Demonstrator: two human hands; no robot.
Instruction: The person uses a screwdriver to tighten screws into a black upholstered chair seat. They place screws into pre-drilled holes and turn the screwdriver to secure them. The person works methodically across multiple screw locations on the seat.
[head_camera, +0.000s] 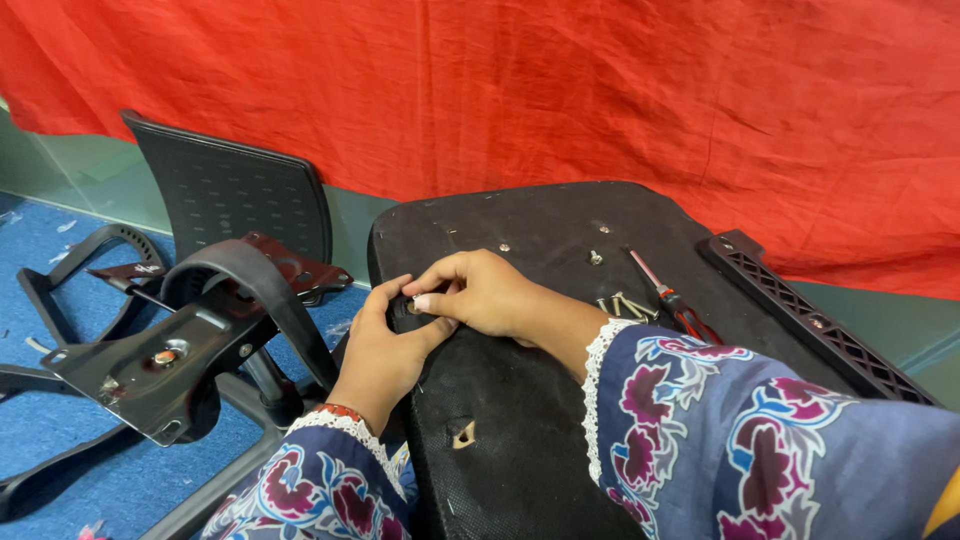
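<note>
While both hands (425, 320) curl together, fingertips pinch a small black part (405, 312) at the seat underside (540, 400).

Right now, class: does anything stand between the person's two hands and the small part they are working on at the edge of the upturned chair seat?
Nothing visible does. The left hand and right hand both already touch the small part at the chair seat edge. The screwdriver and loose screws lie aside, beyond the right wrist.

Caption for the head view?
Both hands pinch a small fitting at the edge of an upturned black seat pan; screwdriver beside.
</note>
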